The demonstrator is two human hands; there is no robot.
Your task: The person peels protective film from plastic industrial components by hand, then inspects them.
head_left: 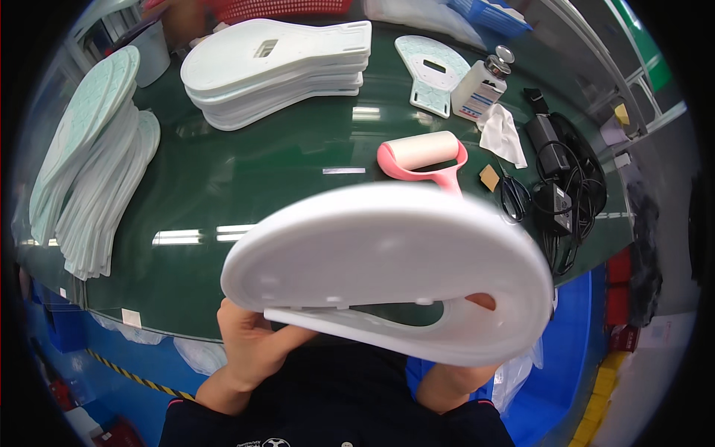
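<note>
A large white plastic shell (380,249) with a rounded rim and an oval opening is held up close in front of me, tilted, and its upper edge is blurred. My left hand (253,346) is closed on its left end, the thumb lying along the lower edge. Under the right end, my right hand (456,381) grips the shell. Most of those fingers are behind it, though some skin shows through a gap inside the rim. Just beyond the shell lies a pink-handled lint roller (424,151), its handle partly covered.
White paddle-shaped panels are stacked at the back (275,63), with more panels (93,160) at left. One panel (430,71) lies beside a pump bottle (480,88) and white cloth (501,134). Black cables (570,186) sit at right on the green table (246,179). A blue bin (573,335) stands below.
</note>
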